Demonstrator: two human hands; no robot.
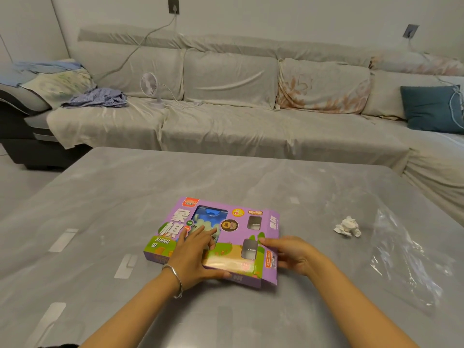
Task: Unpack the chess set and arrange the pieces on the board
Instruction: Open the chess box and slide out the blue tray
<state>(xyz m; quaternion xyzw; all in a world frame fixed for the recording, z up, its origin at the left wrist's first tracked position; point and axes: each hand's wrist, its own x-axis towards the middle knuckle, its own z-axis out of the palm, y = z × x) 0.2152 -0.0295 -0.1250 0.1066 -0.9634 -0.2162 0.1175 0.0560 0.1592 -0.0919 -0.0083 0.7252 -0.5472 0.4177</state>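
Note:
A flat purple chess set box (236, 229) with green artwork and a clear window lies on the grey table (150, 192) in front of me. Its right end flap stands open. My left hand (193, 254) lies flat on top of the box with straight fingers, the thumb along the near edge. My right hand (288, 252) is at the box's right end, fingers curled against the open flap and side. A silver bangle sits on my left wrist. No board or pieces are visible outside the box.
A crumpled white tissue (347, 226) lies right of the box. A clear plastic wrap (406, 259) lies further right near the table edge. A covered sofa (226, 116) with a small fan (150, 87) stands behind the table.

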